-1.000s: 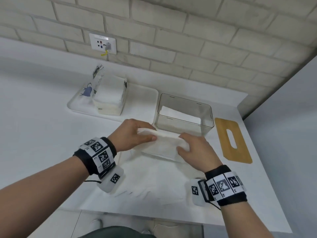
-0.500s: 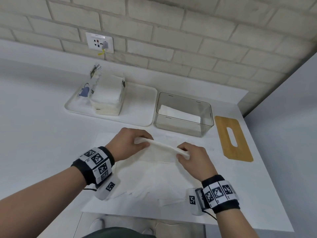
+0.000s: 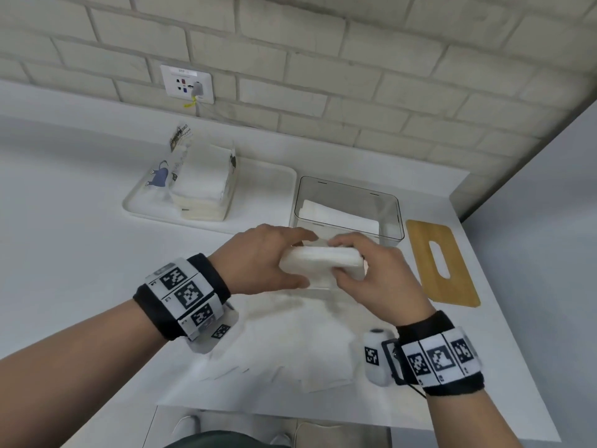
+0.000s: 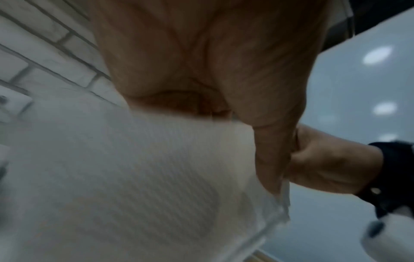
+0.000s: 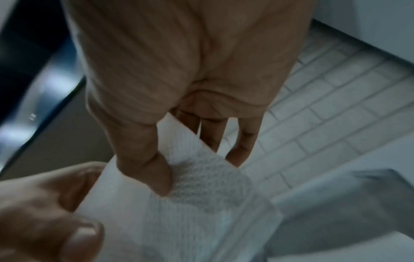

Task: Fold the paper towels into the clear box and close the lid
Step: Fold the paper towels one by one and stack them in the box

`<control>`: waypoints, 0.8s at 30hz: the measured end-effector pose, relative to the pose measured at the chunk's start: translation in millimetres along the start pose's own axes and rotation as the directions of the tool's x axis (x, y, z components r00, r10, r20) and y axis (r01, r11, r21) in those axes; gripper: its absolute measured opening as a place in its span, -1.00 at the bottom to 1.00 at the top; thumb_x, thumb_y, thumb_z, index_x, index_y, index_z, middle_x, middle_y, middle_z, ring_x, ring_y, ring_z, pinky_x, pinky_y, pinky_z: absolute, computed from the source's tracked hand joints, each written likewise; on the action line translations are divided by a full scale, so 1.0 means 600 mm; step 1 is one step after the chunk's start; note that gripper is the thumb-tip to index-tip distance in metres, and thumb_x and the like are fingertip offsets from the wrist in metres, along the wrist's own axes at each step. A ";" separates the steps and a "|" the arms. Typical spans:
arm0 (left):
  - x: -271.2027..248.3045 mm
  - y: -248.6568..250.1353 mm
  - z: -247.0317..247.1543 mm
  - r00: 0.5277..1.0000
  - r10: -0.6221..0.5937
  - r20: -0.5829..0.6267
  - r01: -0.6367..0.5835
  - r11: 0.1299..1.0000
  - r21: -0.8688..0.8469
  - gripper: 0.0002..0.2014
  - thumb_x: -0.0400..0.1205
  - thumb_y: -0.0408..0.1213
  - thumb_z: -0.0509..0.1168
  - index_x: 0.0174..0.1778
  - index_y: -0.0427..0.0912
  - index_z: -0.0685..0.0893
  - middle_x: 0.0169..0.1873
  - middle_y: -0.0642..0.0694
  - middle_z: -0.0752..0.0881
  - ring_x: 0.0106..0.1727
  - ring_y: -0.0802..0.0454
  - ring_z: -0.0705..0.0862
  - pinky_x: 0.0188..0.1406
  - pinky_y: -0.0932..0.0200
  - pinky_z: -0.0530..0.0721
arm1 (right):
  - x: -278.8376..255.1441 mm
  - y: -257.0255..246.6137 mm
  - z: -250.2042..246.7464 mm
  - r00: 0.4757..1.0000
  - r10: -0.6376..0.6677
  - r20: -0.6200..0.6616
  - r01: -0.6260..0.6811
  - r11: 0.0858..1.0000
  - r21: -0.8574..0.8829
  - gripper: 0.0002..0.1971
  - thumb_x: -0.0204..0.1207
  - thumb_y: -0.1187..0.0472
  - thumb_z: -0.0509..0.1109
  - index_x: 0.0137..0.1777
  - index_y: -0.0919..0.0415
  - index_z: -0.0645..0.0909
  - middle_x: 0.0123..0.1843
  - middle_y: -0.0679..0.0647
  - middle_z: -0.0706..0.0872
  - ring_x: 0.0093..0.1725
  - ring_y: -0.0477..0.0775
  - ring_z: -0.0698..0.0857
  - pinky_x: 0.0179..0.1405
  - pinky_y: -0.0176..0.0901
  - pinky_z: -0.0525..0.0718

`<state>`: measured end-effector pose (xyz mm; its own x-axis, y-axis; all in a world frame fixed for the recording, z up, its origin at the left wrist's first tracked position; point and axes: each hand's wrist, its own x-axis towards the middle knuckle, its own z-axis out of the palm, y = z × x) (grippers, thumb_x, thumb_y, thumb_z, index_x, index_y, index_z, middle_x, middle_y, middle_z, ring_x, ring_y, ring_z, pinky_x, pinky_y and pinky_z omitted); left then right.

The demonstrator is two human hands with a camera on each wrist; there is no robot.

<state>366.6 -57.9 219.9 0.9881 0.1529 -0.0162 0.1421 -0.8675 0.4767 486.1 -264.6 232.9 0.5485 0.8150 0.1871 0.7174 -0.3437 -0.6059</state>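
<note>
Left hand (image 3: 265, 258) and right hand (image 3: 371, 273) both gripping a folded paper towel (image 3: 323, 260), thumbs below, fingers curled over top. Held above the tabletop (image 3: 64, 253), just before the clear box (image 3: 392, 221), one towel inside. Wooden lid (image 3: 452, 286) lying right of box. More towels (image 3: 290, 344) spread underneath.

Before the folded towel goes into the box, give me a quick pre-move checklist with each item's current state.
1. Both hands hold the folded towel: left hand and right hand grip it: ok.
2. Towel lifted off the counter: ok.
3. Clear box open: ok.
4. Room in the box; one towel lies low inside: ok.
5. Wooden lid beside the box, out of the way: ok.
6. Fold is neat: cannot tell.
</note>
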 end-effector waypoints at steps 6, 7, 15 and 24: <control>0.006 0.019 -0.002 0.981 -0.137 -0.137 0.033 0.817 -0.576 -0.84 0.58 -0.13 0.59 -0.23 0.23 0.78 -0.31 0.25 0.83 -0.25 0.30 0.79 -0.20 0.27 0.70 | 0.022 -0.032 -0.011 0.952 0.074 -0.298 0.025 0.949 0.313 -0.33 0.54 0.15 0.59 0.59 -0.10 0.41 0.34 -0.25 0.68 0.35 -0.24 0.64 0.27 -0.41 0.60; 0.000 0.024 -0.001 0.969 -0.200 -0.142 0.039 0.699 -0.714 -0.92 0.58 -0.15 0.60 -0.09 0.11 0.85 -0.18 0.17 0.89 -0.13 0.21 0.86 -0.04 0.13 0.81 | 0.023 -0.034 -0.001 0.933 0.166 -0.319 -0.010 0.898 0.440 -0.28 0.55 0.07 0.58 0.65 -0.10 0.34 0.42 -0.25 0.62 0.40 -0.25 0.61 0.30 -0.38 0.61; -0.003 0.054 0.012 0.933 -0.311 -0.181 -0.080 0.311 -0.947 -0.68 0.54 -0.20 0.60 0.19 -0.19 0.82 0.09 -0.17 0.89 0.16 -0.16 0.86 0.27 -0.30 0.78 | 0.031 -0.084 0.044 0.975 0.122 -0.185 0.023 0.776 0.630 -0.45 0.80 0.07 0.22 0.74 -0.06 0.19 0.48 -0.19 0.64 0.48 -0.15 0.61 0.46 -0.08 0.58; -0.006 0.044 0.017 0.923 -0.318 -0.216 -0.118 0.302 -0.946 -0.58 0.34 -0.09 0.70 0.08 -0.14 0.86 0.08 -0.13 0.89 0.13 -0.13 0.87 0.22 -0.27 0.81 | 0.041 -0.094 0.032 0.784 0.220 -0.581 0.183 0.812 0.555 -0.89 0.73 0.20 0.35 0.14 0.07 0.70 0.02 -0.18 0.81 0.07 -0.18 0.77 0.04 -0.37 0.65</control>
<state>367.6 -85.8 223.6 0.8541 0.5195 0.0236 -0.1291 0.1678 0.9773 451.2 -216.2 257.0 0.8370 0.2925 0.4625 0.4446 0.1291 -0.8863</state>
